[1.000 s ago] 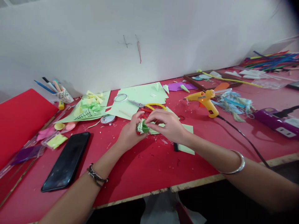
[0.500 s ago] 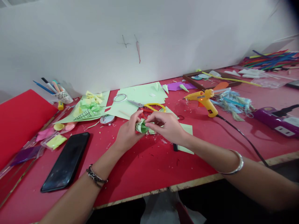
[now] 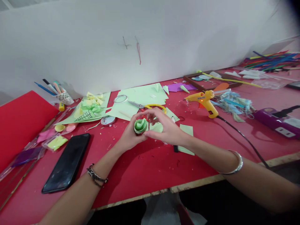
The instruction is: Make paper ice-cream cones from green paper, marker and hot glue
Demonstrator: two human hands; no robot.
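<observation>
Green paper roll (image 3: 140,125): inside the left grip, ruffled leaves facing up toward the camera; lower part hidden by the fingers.
Left grip (image 3: 128,135): closed around the roll's outside, thumb side nearest the wearer.
Right grip (image 3: 170,128): thumb and fingers parted in an arch just right of the roll; cannot tell whether the thumb tip touches its edge.
Weight: judged very light; little effort needed to carry.
Stiffness: thin paper, probably springy in the outer wrap, softer at the leaves; may uncurl if released.
Fragility: likely to crease or crush under a firm squeeze; slipping seems a small risk.
Best hold: light pressure around the outer wall, below the leaves.
Surroundings: scissors (image 3: 155,107) beyond the right grip on the red counter (image 3: 140,175); glue gun (image 3: 203,101) farther right.
</observation>
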